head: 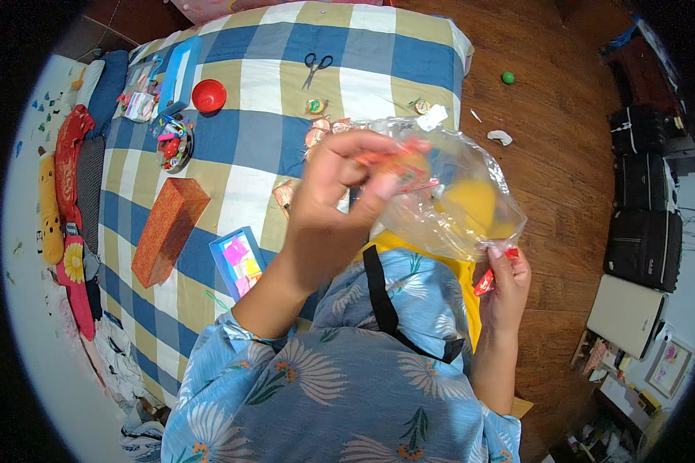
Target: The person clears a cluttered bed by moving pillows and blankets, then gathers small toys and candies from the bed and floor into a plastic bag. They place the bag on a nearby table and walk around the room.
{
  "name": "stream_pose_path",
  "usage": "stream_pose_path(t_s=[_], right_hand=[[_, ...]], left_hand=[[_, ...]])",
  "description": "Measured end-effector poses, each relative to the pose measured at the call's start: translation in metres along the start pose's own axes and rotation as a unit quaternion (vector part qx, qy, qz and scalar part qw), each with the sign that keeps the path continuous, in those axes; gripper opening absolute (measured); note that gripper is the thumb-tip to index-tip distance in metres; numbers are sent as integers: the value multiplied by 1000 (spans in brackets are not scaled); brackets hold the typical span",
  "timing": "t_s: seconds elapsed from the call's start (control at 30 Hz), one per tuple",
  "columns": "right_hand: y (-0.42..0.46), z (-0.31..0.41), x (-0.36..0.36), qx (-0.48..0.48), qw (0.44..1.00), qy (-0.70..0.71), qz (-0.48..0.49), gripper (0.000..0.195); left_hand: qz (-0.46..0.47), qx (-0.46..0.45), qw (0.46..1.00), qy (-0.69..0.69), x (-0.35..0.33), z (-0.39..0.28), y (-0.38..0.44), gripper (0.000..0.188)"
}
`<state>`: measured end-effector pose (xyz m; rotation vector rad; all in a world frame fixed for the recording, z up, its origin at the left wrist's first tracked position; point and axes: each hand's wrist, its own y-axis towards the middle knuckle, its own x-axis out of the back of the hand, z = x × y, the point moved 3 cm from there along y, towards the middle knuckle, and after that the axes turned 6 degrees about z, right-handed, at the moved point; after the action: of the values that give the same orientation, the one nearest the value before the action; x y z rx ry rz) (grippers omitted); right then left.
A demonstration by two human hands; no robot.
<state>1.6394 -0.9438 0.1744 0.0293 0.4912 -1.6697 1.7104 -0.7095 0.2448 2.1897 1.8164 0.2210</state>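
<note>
My left hand point(339, 208), blurred, holds a small red-and-clear wrapped item point(408, 168) between thumb and fingers, over the left side of a clear plastic bag point(440, 202). My right hand point(507, 283) grips the bag's lower right edge and has a red wrapper piece point(485, 282) in its fingers. Something yellow shows through the bag. Several wrapped items point(317, 134) lie on the checked bedspread beyond my left hand, partly hidden by it. Two more packets with green on them, one point(316, 106) near the scissors and one point(421, 106) by the bed's edge, lie farther off.
Black-handled scissors point(314, 69), a red bowl point(209, 96), a container of small trinkets point(174, 143), an orange box point(171, 231) and a blue tray point(214, 246) with pink and yellow pieces rest on the bed. A green ball point(508, 77) lies on the wooden floor; black suitcases point(643, 249) stand at right.
</note>
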Motion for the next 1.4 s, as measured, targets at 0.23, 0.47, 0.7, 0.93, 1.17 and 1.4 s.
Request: stream_pose_path(t_s=[0.23, 0.47, 0.7, 0.93, 1.17, 1.4], right_hand=[[-3, 1, -1, 6, 1000, -14, -8, 11], [7, 2, 9, -3, 999, 37, -11, 9], [6, 2, 10, -10, 1000, 22, -16, 9], [5, 0, 13, -8, 999, 25, -22, 8], [9, -2, 10, -9, 999, 40, -14, 8], [9, 1, 0, 7, 1000, 0, -11, 13]], left_hand=[[41, 12, 962, 269, 21, -1, 8, 32], [-78, 223, 947, 216, 126, 128, -12, 23], [80, 158, 845, 505, 101, 257, -71, 37], [13, 332, 878, 345, 123, 241, -58, 33], [-128, 158, 972, 116, 90, 105, -35, 42], [-143, 12, 987, -71, 57, 17, -19, 41]])
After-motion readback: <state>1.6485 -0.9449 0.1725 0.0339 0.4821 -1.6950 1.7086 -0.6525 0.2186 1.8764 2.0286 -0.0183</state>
